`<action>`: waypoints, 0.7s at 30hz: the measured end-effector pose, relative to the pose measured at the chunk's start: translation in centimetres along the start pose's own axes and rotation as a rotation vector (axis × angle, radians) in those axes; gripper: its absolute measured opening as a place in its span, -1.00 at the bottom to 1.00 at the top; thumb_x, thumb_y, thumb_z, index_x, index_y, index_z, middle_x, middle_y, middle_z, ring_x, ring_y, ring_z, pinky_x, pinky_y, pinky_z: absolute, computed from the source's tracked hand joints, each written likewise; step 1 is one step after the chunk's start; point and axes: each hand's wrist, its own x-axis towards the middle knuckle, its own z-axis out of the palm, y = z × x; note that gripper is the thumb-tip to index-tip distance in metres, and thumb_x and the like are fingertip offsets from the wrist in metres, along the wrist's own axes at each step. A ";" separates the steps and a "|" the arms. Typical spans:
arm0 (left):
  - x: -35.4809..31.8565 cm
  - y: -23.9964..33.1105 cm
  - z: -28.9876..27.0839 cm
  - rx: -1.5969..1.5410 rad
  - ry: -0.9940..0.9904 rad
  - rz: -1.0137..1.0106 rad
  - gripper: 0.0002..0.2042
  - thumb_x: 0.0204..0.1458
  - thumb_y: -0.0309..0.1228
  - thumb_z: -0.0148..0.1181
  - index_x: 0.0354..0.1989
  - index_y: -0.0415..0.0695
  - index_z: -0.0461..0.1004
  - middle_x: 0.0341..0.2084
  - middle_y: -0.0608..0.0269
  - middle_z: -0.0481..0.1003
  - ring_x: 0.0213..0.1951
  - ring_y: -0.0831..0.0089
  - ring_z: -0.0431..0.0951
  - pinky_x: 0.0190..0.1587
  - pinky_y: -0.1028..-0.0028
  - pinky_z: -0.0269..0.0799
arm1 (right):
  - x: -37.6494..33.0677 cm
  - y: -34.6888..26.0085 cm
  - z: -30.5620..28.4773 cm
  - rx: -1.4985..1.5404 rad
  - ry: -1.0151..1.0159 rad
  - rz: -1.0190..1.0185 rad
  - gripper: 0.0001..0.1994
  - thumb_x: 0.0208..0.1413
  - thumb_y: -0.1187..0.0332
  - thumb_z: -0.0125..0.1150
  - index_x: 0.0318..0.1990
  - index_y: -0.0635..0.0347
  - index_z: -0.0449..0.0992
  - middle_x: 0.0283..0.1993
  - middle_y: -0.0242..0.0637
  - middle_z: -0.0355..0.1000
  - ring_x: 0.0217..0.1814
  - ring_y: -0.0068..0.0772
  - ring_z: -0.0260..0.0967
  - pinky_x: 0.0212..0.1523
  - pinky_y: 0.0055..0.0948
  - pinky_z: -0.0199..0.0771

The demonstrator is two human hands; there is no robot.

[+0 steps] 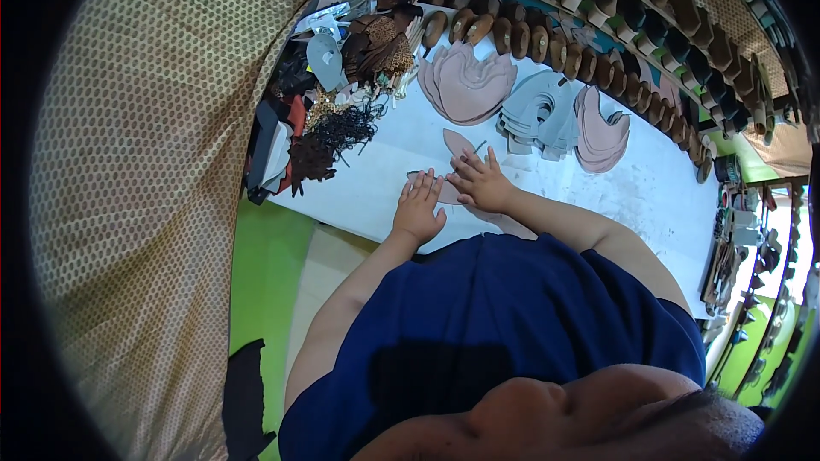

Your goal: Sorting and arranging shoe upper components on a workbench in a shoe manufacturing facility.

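Note:
A thin, pinkish-beige cut piece (pixel 449 194), like a shoe upper, lies flat on the white table under my fingers. One pointed end (pixel 457 142) of pinkish material shows just beyond my hands; whether it belongs to the same piece I cannot tell. My left hand (pixel 418 212) rests palm down with its fingers stretched over the piece's near left part. Beside it my right hand (pixel 483 182) lies flat with spread fingers on the right part. The fingertips of the two hands are close together. Neither hand grips anything, and my fingers hide much of the piece.
Behind my hands sit a pink stack of cut pieces (pixel 465 90), a grey stack (pixel 540 119) and another pink stack (pixel 600 141). Brown shoe-shaped forms (pixel 540 41) line the table's back edge. Black cords (pixel 346 130) and scraps crowd the left. A patterned curtain (pixel 162 162) hangs there.

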 end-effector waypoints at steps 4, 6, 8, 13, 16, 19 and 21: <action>0.0 0.0 0.1 0.004 -0.007 -0.004 -0.23 0.07 -0.16 0.06 0.47 -0.10 0.00 0.49 0.06 -0.05 0.50 0.16 -0.08 0.48 0.11 -0.22 | -0.3 0.1 -0.7 0.051 0.048 -0.008 -0.48 0.13 0.01 0.18 0.25 -0.16 0.42 0.44 -0.29 0.14 0.58 -0.09 -0.15 0.41 0.48 -0.37; 0.0 0.2 0.1 0.006 0.002 -0.046 -0.20 0.07 -0.15 0.07 0.48 -0.15 -0.05 0.50 0.03 -0.11 0.51 0.12 -0.14 0.48 0.05 -0.26 | -1.5 1.0 -0.8 0.069 0.114 -0.071 -0.52 0.10 0.04 0.23 0.18 -0.12 0.48 0.39 -0.33 0.21 0.55 -0.14 -0.07 0.43 0.44 -0.35; -0.1 0.2 0.1 0.007 -0.003 -0.061 -0.20 0.07 -0.14 0.07 0.48 -0.15 -0.06 0.50 0.02 -0.12 0.51 0.12 -0.15 0.48 0.03 -0.29 | -2.8 1.6 -1.1 0.091 0.107 -0.199 -0.69 0.05 0.17 0.32 -0.04 -0.06 0.57 0.19 -0.44 0.39 0.44 -0.28 0.14 0.44 0.36 -0.25; -0.2 0.4 -0.5 -0.001 -0.004 -0.046 -0.19 0.07 -0.14 0.09 0.48 -0.13 -0.06 0.50 0.03 -0.13 0.51 0.10 -0.15 0.47 -0.03 -0.35 | -4.4 2.2 1.0 0.074 0.282 -0.248 -0.85 0.02 0.30 0.31 -0.22 -0.03 0.58 -0.01 -0.51 0.47 0.32 -0.37 0.28 0.44 0.31 -0.15; -0.3 0.6 -0.9 0.009 -0.012 -0.035 -0.21 0.07 -0.14 0.09 0.48 -0.09 -0.04 0.50 0.06 -0.12 0.51 0.11 -0.15 0.46 -0.06 -0.37 | -3.9 1.5 1.6 0.032 0.288 -0.220 -0.87 0.00 0.34 0.31 -0.26 -0.02 0.56 -0.05 -0.50 0.48 0.30 -0.37 0.30 0.43 0.28 -0.13; -0.4 0.1 0.2 -0.010 0.046 -0.034 -0.23 0.07 -0.17 0.08 0.48 -0.06 -0.03 0.50 0.09 -0.11 0.51 0.10 -0.14 0.46 -0.08 -0.38 | -3.4 -0.1 1.6 0.083 0.274 -0.176 -0.89 -0.02 0.36 0.31 -0.30 -0.03 0.56 -0.05 -0.50 0.48 0.31 -0.36 0.30 0.42 0.28 -0.12; -0.5 -0.3 0.7 0.009 0.080 -0.009 -0.23 0.05 -0.22 0.05 0.48 -0.06 -0.03 0.50 0.09 -0.10 0.51 0.10 -0.14 0.46 -0.09 -0.39 | -3.2 -1.7 1.3 0.176 0.244 -0.129 -0.89 -0.03 0.36 0.31 -0.31 -0.03 0.56 -0.05 -0.50 0.48 0.31 -0.35 0.29 0.41 0.29 -0.12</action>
